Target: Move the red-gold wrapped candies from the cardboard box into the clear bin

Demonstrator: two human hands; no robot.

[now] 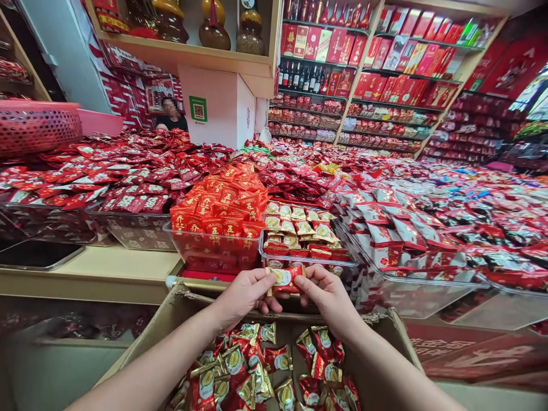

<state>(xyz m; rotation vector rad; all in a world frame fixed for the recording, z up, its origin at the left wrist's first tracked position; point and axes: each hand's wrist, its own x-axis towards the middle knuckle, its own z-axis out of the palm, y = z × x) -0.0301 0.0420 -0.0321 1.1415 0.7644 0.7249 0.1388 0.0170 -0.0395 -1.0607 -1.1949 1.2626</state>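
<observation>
Between both hands I hold one small red and gold wrapped candy (283,278), level, its printed face up. My left hand (248,292) pinches its left end with thumb and fingers. My right hand (324,294) pinches the right end the same way. Below my hands an open cardboard box (158,331) contains many loose candies (234,361) in like red and gold wrappers. Just behind the held candy stands a clear plastic bin (308,261) filled with similar gold and red packets, laid in rows.
Left of that bin is a clear bin (214,251) heaped with orange-red packets (226,200). White and red packets (385,222) fill bins on the right. A dark flat tablet-like panel (38,255) lies on the left counter. A person (171,117) is at the back left.
</observation>
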